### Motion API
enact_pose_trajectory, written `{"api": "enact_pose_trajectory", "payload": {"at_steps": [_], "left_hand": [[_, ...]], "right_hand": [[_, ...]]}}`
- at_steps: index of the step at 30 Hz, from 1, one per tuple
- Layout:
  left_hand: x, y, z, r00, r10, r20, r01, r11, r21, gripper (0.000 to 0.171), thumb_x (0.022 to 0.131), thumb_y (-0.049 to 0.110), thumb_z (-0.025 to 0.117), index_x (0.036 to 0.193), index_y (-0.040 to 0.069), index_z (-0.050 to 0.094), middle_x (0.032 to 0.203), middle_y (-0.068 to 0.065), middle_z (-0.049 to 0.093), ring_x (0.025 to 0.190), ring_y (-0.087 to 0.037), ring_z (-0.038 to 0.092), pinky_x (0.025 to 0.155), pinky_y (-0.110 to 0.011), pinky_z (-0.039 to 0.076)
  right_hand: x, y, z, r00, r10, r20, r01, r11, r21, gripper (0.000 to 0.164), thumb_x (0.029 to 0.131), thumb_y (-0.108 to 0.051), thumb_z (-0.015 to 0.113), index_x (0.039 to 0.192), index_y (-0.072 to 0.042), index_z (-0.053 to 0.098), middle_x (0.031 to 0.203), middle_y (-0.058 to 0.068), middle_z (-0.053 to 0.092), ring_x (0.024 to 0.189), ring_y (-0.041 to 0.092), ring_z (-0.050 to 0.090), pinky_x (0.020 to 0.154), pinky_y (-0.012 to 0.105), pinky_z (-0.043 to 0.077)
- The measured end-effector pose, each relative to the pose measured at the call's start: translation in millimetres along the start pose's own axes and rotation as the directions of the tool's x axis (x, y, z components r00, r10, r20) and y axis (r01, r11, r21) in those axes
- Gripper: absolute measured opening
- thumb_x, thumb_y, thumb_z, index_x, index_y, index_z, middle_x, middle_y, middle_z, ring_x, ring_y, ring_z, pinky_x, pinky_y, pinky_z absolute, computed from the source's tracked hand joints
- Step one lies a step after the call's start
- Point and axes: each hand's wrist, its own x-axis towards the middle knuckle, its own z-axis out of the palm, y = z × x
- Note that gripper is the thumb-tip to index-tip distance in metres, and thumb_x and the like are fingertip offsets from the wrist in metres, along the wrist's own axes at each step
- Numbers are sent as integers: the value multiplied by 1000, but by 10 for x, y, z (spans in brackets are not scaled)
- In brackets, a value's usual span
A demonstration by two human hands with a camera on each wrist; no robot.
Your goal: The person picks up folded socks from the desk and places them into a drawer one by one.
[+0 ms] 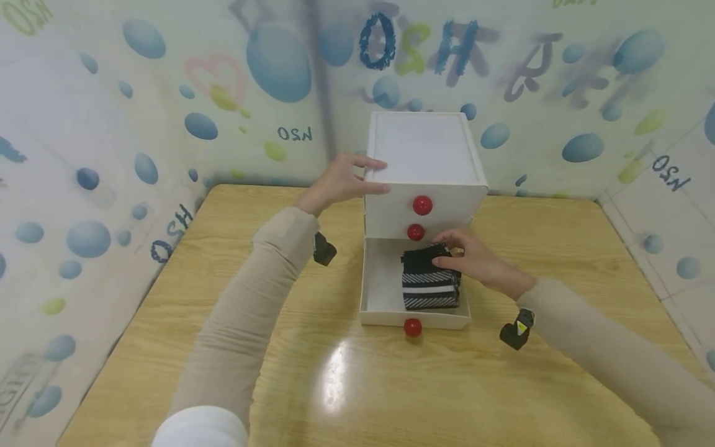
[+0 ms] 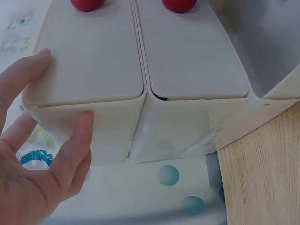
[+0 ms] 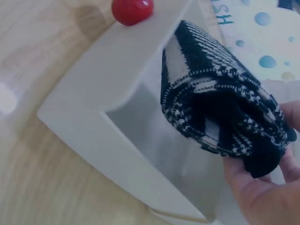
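A small white drawer cabinet (image 1: pixel 424 149) stands on the wooden table, its bottom drawer (image 1: pixel 380 279) pulled out toward me. My left hand (image 1: pixel 341 183) holds the cabinet's upper left front corner, fingers spread over its faces; in the left wrist view the left hand (image 2: pixel 51 164) spans that edge. A rolled black-and-white striped cloth (image 1: pixel 430 285) with a woven pattern lies in the right part of the drawer. At its back end, my right hand (image 1: pixel 475 257) pinches the dark fabric between thumb and fingers. The right wrist view shows the layers of the cloth (image 3: pixel 206 89) and the right hand (image 3: pixel 262 192).
The two upper drawers are closed, with a red knob (image 1: pixel 422 205) and another red knob (image 1: pixel 416 232). A third red knob (image 1: pixel 413 328) is on the open drawer's front. The wooden table (image 1: pixel 251 372) meets walls (image 1: pixel 223 124) with blue spots behind and at the sides.
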Motion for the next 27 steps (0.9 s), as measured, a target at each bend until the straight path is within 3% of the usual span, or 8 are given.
{"api": "enact_pose_trajectory", "payload": {"at_steps": [9, 15, 27], "left_hand": [[-3, 2, 5, 1000, -2, -23, 2, 1000, 10, 51, 72, 31, 73, 118, 16, 58, 121, -2, 50, 96, -16, 52, 75, -28, 47], [3, -5, 4, 1000, 3, -20, -3, 1000, 13, 51, 71, 31, 74, 118, 16, 58, 123, -2, 50, 97, -16, 52, 75, -27, 47], [6, -11, -1, 1000, -3, 2, 3, 1000, -9, 52, 72, 31, 73, 119, 16, 57, 122, -1, 49, 97, -17, 53, 77, -28, 46]], "right_hand": [[111, 45, 178, 995, 93, 42, -93, 996, -6, 44, 82, -17, 61, 120, -1, 44, 127, 21, 34, 116, 37, 31, 94, 51, 31], [172, 5, 224, 987, 160, 23, -160, 987, 3, 46, 82, -16, 60, 123, -1, 42, 131, 21, 34, 120, 38, 29, 98, 51, 27], [283, 102, 310, 966, 256, 32, -258, 954, 153, 50, 82, -8, 58, 127, 1, 37, 140, 25, 19, 128, 39, 16, 103, 48, 17]]}}
